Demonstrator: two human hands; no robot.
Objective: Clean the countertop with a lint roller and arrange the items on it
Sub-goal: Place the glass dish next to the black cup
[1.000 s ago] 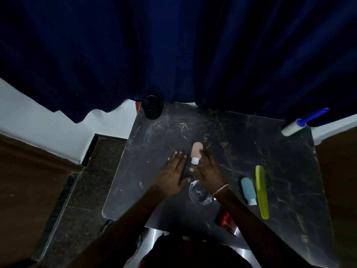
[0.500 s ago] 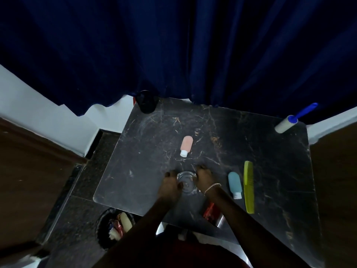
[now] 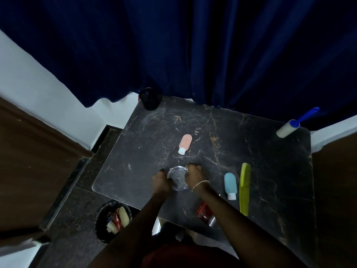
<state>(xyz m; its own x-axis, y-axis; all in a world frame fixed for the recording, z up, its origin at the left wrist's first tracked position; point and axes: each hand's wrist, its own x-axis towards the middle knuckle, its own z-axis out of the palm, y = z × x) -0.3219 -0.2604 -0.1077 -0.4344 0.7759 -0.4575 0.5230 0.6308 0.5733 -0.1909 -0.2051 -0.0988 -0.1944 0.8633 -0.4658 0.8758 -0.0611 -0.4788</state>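
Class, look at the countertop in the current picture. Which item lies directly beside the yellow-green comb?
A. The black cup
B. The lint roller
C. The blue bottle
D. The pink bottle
C: the blue bottle lies right next to the yellow-green comb, on its left in the picture, while the pink bottle, the lint roller and the black cup sit farther back on the countertop.

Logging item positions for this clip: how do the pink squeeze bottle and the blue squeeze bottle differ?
The pink squeeze bottle lies alone mid-countertop, tilted slightly; the blue squeeze bottle lies nearer the front edge, close beside the yellow-green comb, roughly parallel to it. Colour differs: pink versus light blue. Both lie flat with white caps pointing toward the person.
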